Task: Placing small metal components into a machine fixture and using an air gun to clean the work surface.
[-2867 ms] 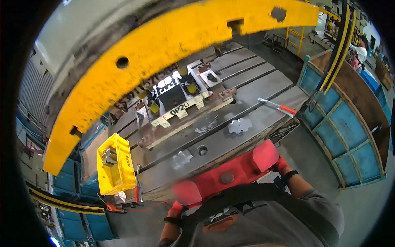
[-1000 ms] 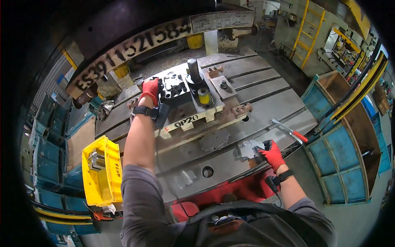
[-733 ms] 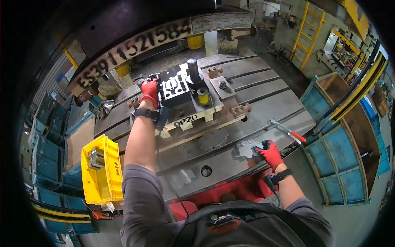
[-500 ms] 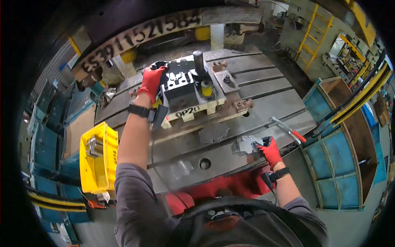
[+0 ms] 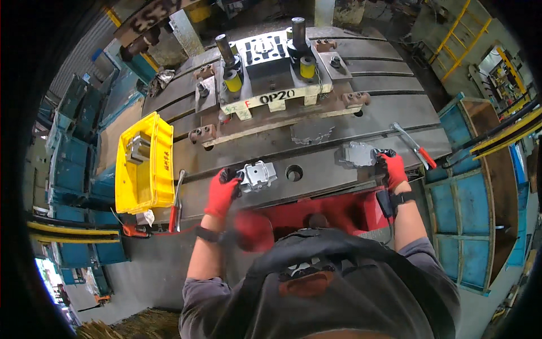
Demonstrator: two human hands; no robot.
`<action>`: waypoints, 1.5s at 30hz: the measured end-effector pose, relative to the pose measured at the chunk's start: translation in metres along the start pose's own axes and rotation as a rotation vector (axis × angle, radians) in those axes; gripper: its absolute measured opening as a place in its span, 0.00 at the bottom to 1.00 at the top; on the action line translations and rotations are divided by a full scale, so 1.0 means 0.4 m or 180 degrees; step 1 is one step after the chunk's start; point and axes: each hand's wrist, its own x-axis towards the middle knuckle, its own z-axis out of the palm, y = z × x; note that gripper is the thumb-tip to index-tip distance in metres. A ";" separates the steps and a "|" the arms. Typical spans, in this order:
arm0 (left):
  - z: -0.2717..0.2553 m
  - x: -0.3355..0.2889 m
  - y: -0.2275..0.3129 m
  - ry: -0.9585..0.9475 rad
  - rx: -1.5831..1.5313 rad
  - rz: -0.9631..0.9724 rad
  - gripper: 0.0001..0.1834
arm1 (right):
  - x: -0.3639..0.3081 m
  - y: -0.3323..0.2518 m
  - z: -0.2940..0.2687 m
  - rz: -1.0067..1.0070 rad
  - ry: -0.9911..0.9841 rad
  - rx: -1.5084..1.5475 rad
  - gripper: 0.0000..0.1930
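At front of slotted press bed (image 5: 322, 169): formed metal part (image 5: 259, 176), left edge pinched in my left hand (image 5: 222, 195). Likely light, stiff, maybe slick; best held by rim. My right hand (image 5: 392, 169) at edge of flat sheet piece (image 5: 355, 154); can't tell if fingers grip.

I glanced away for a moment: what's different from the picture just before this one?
The left hand moved from beside the die block back toward the person; its fingers now hold a shaped metal piece over the table's near side. The right hand stayed at the flat metal sheet's edge. The yellow crate and right-side wrench stayed put.
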 end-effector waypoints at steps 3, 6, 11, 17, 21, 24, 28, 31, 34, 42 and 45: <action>0.027 -0.020 -0.061 0.0416 0.0582 0.0505 0.17 | 0.045 0.028 -0.051 -0.0018 -0.0088 -0.0247 0.05; 0.045 -0.043 -0.051 0.0848 0.2157 0.0875 0.31 | 0.058 0.033 -0.060 -0.0044 -0.0070 -0.0426 0.07; 0.092 -0.074 0.031 0.0686 0.3633 0.1464 0.43 | 0.036 -0.007 -0.045 0.0105 0.0007 -0.0753 0.08; 0.111 -0.051 0.040 0.0107 0.4119 0.1853 0.44 | -0.002 -0.029 -0.027 0.0025 -0.0070 -0.0351 0.08; 0.083 -0.034 0.028 0.0068 0.4155 0.1959 0.41 | -0.024 -0.033 -0.025 -0.0861 -0.0268 -0.1470 0.21; 0.074 -0.031 0.027 0.0038 0.4161 0.1830 0.42 | -0.046 -0.059 -0.030 -0.1388 -0.0737 -0.2190 0.34; 0.055 -0.017 0.007 -0.0030 0.4016 0.1748 0.43 | -0.027 -0.091 -0.042 -0.1526 -0.0735 -0.3313 0.34; 0.053 -0.017 0.009 -0.0070 0.3985 0.1705 0.43 | -0.026 -0.115 -0.047 -0.1352 -0.0817 -0.3381 0.31; 0.041 -0.019 -0.003 -0.0071 0.3721 0.1584 0.45 | -0.038 -0.155 -0.039 -0.1329 -0.0750 -0.3699 0.29; -0.038 -0.053 -0.039 -0.0023 0.1191 0.0643 0.41 | -0.022 -0.200 -0.054 -0.1102 -0.1100 -0.2986 0.17; -0.079 -0.081 -0.060 -0.0035 0.0255 0.0519 0.33 | -0.055 -0.206 -0.033 -0.1380 -0.0896 -0.3227 0.17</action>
